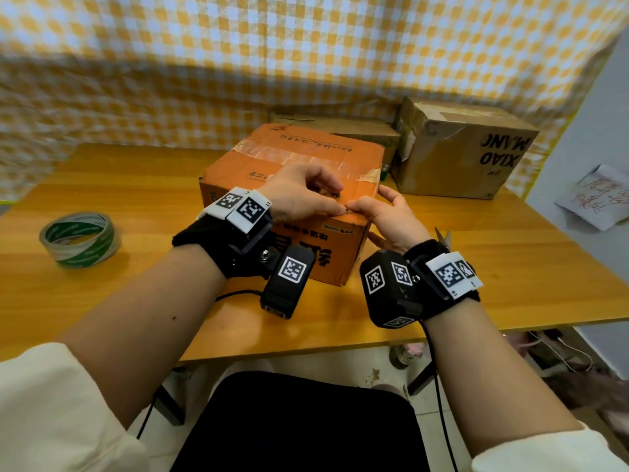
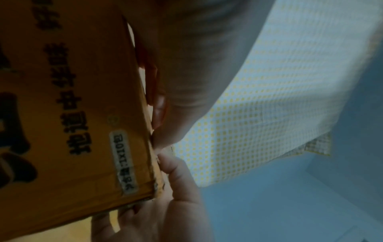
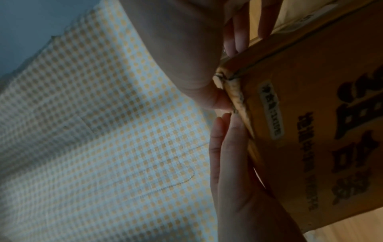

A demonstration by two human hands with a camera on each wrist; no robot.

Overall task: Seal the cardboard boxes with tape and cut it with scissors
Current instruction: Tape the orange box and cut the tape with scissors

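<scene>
An orange cardboard box (image 1: 272, 165) with clear tape strips across its top stands in the middle of the table. My left hand (image 1: 326, 199) rests on the box top with bent fingers, thumb pressed to the near top edge. My right hand (image 1: 374, 202) meets it there thumb to thumb, its fingers relaxed along the box's right side. The left wrist view shows the box face (image 2: 72, 114) with both thumbs on the edge. In the right wrist view the box corner (image 3: 234, 85) looks frayed. A tape roll (image 1: 80, 238) lies far left. Scissors (image 1: 442, 237) peek from behind my right wrist.
Two brown cardboard boxes (image 1: 466, 148) (image 1: 357, 131) stand at the back right against a yellow checked curtain (image 1: 238, 63). The wooden table (image 1: 136, 199) has its front edge near my lap. A crumpled paper note (image 1: 599, 199) hangs at the right.
</scene>
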